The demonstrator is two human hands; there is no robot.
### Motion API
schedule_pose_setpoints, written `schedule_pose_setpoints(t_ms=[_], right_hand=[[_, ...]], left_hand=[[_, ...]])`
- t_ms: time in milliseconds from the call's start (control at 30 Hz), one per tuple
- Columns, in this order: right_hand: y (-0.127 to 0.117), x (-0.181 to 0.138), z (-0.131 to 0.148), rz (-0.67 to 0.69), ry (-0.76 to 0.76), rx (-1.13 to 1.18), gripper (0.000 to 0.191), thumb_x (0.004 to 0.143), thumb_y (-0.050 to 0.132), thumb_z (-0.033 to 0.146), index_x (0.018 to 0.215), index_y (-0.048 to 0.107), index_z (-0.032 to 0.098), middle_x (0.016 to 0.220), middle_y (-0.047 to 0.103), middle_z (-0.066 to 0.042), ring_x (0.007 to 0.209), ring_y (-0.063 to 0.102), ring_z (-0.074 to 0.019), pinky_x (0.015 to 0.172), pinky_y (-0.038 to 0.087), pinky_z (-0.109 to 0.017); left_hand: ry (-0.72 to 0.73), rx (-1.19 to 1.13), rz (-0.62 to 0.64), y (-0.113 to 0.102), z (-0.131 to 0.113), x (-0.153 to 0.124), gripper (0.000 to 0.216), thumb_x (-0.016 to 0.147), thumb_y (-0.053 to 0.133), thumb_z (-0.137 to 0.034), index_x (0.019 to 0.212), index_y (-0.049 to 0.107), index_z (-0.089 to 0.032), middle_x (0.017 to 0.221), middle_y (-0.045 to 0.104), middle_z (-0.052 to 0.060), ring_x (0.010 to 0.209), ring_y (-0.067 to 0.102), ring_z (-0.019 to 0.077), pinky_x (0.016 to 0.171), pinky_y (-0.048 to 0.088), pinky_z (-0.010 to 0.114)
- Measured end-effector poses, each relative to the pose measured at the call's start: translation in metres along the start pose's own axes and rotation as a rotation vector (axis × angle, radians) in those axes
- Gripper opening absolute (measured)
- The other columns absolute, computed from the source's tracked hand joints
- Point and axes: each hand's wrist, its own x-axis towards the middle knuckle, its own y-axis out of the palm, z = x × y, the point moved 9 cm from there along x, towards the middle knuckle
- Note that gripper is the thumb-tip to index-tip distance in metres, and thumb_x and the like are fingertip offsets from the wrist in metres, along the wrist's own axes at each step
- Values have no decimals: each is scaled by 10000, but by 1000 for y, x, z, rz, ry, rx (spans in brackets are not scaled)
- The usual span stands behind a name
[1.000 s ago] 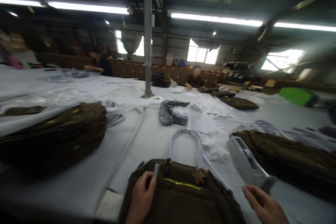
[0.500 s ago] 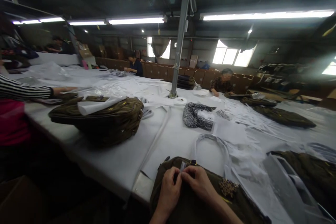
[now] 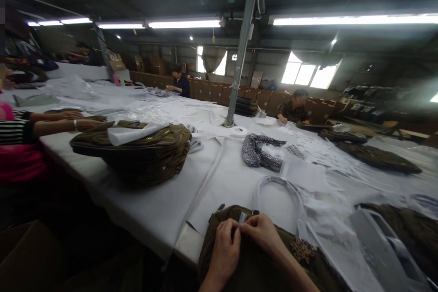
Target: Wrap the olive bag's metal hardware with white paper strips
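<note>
An olive-green backpack (image 3: pixel 253 270) lies in front of me at the table's near edge. Near its top, my left hand (image 3: pixel 224 247) and my right hand (image 3: pixel 263 233) meet, fingertips pinched together around a small whitish, see-through strip (image 3: pixel 242 217). What kind of strip it is I cannot make out. Just right of the strip is a dark loop with a yellow bit, partly behind my right fingers. A brown snowflake-shaped ornament (image 3: pixel 302 250) rests on the bag beside my right forearm. Beyond the bag curves a loop wrapped in white (image 3: pixel 297 191).
Stacked olive backpacks (image 3: pixel 137 159) stand at the left, with a co-worker's hands (image 3: pixel 85 125) reaching behind them. A black-and-white speckled cloth (image 3: pixel 251 150), a tape roll (image 3: pixel 238 132) and a grey tape dispenser (image 3: pixel 379 246) lie on the white table. A metal post (image 3: pixel 239 54) rises mid-table.
The view has shifted slightly, so things sit a little further right. My hands keep their pinch on the strip. At the left, the co-worker's second hand has come into view.
</note>
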Motion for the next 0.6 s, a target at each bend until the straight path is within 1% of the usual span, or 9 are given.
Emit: schedule_pose_setpoints(t_ms=[100,167,200,267,300,367,500,567,600], right_hand=[[2,2,-12,-1,82,106,185,668,596,284,715,635,110,453,529,18,389,440,-103,382,303,-194],[7,2,-11,30,68,178,228,660,599,283,808,611,110,477,536,29,393,437,-103,381,300,-193],[10,2,-7,50,27,188,209,666,592,283,783,605,111,481,530,30,403,433,-99,388,294,-192],[12,2,3,58,-83,157,167,688,571,276,639,582,116,476,505,29,429,421,-89,410,278,-190],[10,1,6,38,-123,129,192,698,562,268,576,559,120,470,491,30,440,416,-85,419,270,-192],[5,1,4,-24,-133,76,227,713,549,249,524,534,124,456,470,36,441,406,-81,424,259,-196],[-5,-2,-11,-113,-68,-54,254,752,551,208,515,550,116,440,456,42,447,439,-93,434,286,-205],[10,3,-4,-81,-81,-81,241,795,574,221,584,583,105,512,509,32,510,502,-110,479,367,-209],[28,8,8,-36,-113,-64,213,823,578,248,673,608,99,604,558,19,574,542,-125,525,422,-223]], left_hand=[[6,5,5,1,0,0,165,868,379,-235,801,524,-196,863,575,54,895,531,203,836,406,351],[3,9,12,0,1,0,163,867,384,-246,805,527,-196,872,576,58,904,529,208,844,405,358],[1,8,16,-1,2,-1,164,867,386,-249,807,530,-195,876,577,59,907,529,209,847,405,359],[0,-1,28,-1,2,-1,165,863,390,-248,813,539,-195,883,581,60,913,531,208,854,407,359],[-1,-6,32,-1,3,-1,170,862,391,-245,807,543,-194,886,583,62,916,533,209,855,409,360],[-30,-27,26,2,4,0,155,859,400,-246,845,544,-191,878,595,62,910,548,210,856,415,368],[-87,-53,-64,2,2,0,236,850,451,-257,1063,492,-165,843,631,56,873,587,209,858,436,389],[-61,10,-165,-15,-8,-7,248,856,472,-272,1070,519,-157,928,631,71,917,583,206,866,446,399],[-52,61,-233,-30,-14,-13,246,862,481,-289,1062,538,-158,994,617,77,942,576,203,863,454,403]])
